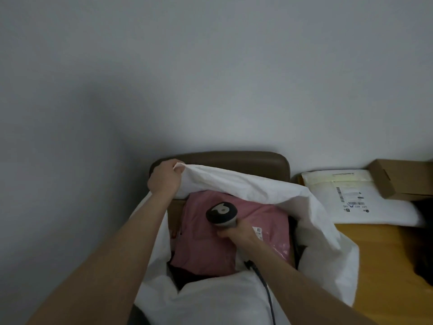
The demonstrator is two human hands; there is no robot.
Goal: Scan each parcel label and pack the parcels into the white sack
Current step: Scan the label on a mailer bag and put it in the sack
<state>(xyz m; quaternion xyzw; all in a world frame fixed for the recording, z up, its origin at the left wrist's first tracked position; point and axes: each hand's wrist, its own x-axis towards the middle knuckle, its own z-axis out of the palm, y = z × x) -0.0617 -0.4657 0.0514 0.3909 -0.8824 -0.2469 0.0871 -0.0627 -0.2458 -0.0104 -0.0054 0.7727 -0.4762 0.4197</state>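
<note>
White sack (234,184) rim clamped in curled fingers of left hand (164,179), mouth lifted open | pink parcel (203,242) inside sack, below-right of those fingers | right hand (236,234) fingers wrapped round scanner (221,213) handle; head over pink parcel | white parcel (323,195); cardboard box (386,177); both on wooden table (386,266), well right of right-hand fingers

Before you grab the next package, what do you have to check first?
1. Is the white sack open? ok, the left hand grips its lifted rim.
2. Is the pink parcel inside the sack? ok.
3. Was its label scanned? cannot tell; the right hand partly hides it.
4. Is the right hand free? not ok, it holds the scanner.
5. Is the white parcel on the table lying label-up? ok.
</note>
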